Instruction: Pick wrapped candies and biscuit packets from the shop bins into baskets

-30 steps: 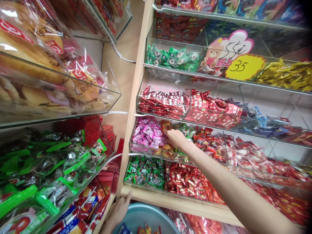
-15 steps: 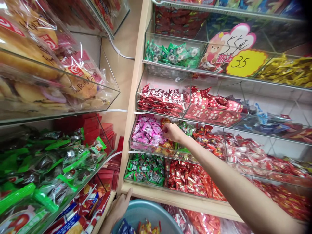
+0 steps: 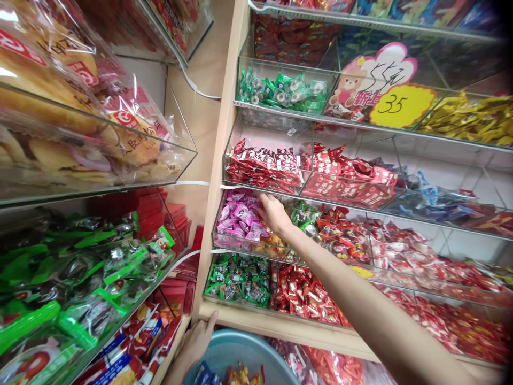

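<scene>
My right hand [image 3: 275, 213] reaches into a clear shelf bin, its fingers curled in at the right edge of a pile of purple-wrapped candies [image 3: 239, 216]. What the fingertips hold, if anything, is hidden. Yellow-orange wrapped candies [image 3: 272, 247] lie just below that hand. At the bottom, my left hand [image 3: 199, 338] is at the rim of a blue-green basin [image 3: 244, 342], one finger stretched up against the wooden shelf edge; its other fingers are mostly hidden. Inside the basin are blue packets [image 3: 206, 374] and yellow-and-red wrapped candies [image 3: 245, 374].
Clear-fronted bins rise in tiers, with green candies [image 3: 240, 280] and red candies [image 3: 308, 294] below, red packets [image 3: 264, 166] above. A yellow price tag [image 3: 403, 106] hangs higher up. On the left, shelves hold bagged pastries [image 3: 132, 139] and green-edged packets [image 3: 76, 262].
My right hand has shifted slightly left, closer over the purple-wrapped candies. The left hand and basin look unmoved.
</scene>
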